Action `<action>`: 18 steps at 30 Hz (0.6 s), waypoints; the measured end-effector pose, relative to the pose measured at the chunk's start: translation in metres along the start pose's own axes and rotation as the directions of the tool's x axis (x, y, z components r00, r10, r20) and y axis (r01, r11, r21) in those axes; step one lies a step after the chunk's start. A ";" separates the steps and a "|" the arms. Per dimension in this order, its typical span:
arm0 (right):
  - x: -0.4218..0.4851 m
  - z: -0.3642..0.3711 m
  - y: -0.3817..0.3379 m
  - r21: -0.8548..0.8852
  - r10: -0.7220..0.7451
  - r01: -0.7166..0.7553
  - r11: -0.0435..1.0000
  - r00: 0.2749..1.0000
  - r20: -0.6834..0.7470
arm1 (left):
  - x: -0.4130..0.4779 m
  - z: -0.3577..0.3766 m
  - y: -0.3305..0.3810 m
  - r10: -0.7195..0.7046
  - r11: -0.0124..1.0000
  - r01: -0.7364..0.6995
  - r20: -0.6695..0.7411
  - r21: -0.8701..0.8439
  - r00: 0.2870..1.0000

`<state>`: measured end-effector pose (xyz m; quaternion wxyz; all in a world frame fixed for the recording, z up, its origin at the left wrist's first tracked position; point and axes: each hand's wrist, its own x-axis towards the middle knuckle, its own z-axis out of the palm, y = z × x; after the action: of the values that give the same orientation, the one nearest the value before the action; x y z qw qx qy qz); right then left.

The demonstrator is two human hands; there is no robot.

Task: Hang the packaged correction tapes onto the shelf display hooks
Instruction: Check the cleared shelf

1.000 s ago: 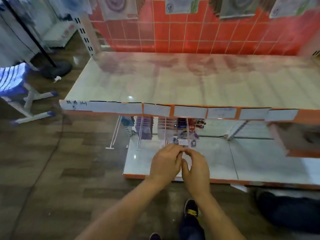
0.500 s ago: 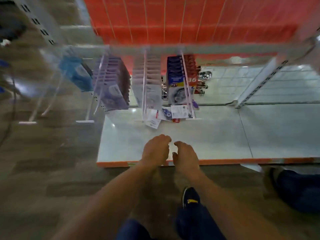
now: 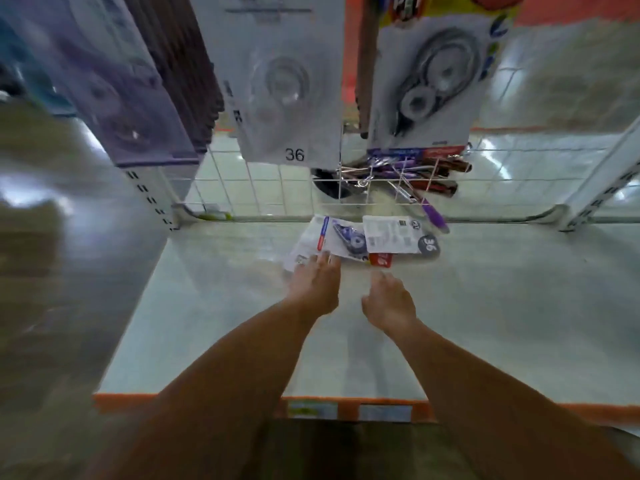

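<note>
Loose correction tape packs lie on the pale lower shelf (image 3: pixel 214 306): one face up with a blue dispenser (image 3: pixel 337 239), one face down beside it showing a printed back (image 3: pixel 394 234). My left hand (image 3: pixel 317 284) reaches out, fingertips touching the near edge of the face-up pack. My right hand (image 3: pixel 389 303) hovers just short of the packs, fingers loosely curled, holding nothing. Rows of hung correction tape packs fill the top of the view: purple ones (image 3: pixel 117 84), white ones marked 36 (image 3: pixel 280 81), and colourful ones (image 3: pixel 429 81).
A white wire grid panel (image 3: pixel 263 188) backs the shelf, with pens and dark items (image 3: pixel 415 174) behind it. White slotted uprights (image 3: pixel 602 181) stand at the right and left. The shelf's orange front edge (image 3: pixel 346 407) carries price labels.
The view has dropped and closed in under the upper shelf. Both hands have moved forward over the lower shelf to the loose packs; the left hand now touches one.
</note>
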<state>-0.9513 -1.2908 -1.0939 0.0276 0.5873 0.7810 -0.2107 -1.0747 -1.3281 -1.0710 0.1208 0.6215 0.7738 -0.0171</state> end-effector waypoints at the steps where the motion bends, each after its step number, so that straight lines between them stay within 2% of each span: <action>1: 0.009 0.005 0.003 -0.002 0.003 -0.003 1.000 1.000 -0.028 | 0.006 0.007 -0.002 0.009 1.000 -0.009 0.006 0.005 1.000; 3: 0.029 0.005 0.013 -0.027 -0.005 0.002 1.000 0.991 -0.135 | 0.019 0.018 -0.003 0.027 1.000 -0.027 0.008 0.012 1.000; 5: 0.057 0.000 0.026 -0.126 -0.046 0.018 0.992 0.973 -0.224 | 0.030 0.023 0.001 0.058 0.998 -0.058 -0.021 0.020 0.998; 8: 0.086 -0.002 0.041 -0.137 -0.060 0.024 0.990 0.962 -0.266 | 0.040 0.027 0.007 0.086 0.996 -0.086 -0.045 0.008 0.995; 12: 0.090 0.000 0.046 -0.272 -0.094 0.068 0.960 0.992 -0.082 | 0.034 0.035 0.013 0.076 0.995 -0.079 -0.056 -0.057 0.996; 15: 0.092 -0.006 0.047 -0.289 -0.087 0.061 0.955 0.993 -0.079 | 0.022 0.043 0.013 0.053 0.995 -0.057 -0.050 -0.076 0.997; 18: 0.098 -0.011 0.049 -0.381 -0.109 0.098 0.919 0.994 -0.007 | 0.012 0.045 0.013 0.052 0.996 -0.054 -0.033 -0.071 0.998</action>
<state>-0.9342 -1.1871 -1.1268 0.1188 0.5317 0.8372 -0.0481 -1.0570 -1.3212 -1.1151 0.1314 0.6373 0.7590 0.0239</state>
